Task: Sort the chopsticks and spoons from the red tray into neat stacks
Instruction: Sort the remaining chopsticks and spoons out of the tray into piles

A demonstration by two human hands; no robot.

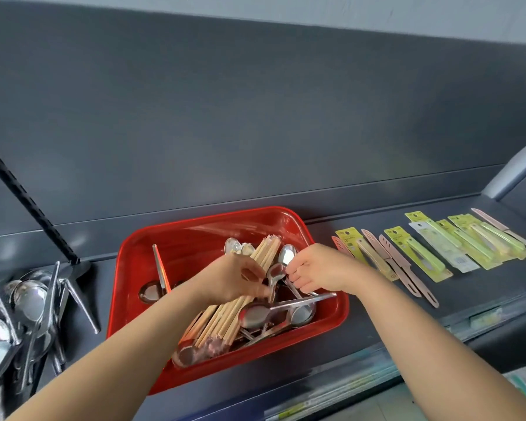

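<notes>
Where it sits on a dark grey shelf, the red tray holds a chopsticks bundle slanting across loose spoons. Grey back panel behind; packaged knives in a row to the right; cutlery heap to the left. Left hand curls round the chopsticks mid-bundle. Right hand, fingers bent, meets the spoons just beside it; whether it holds one cannot be told.
</notes>
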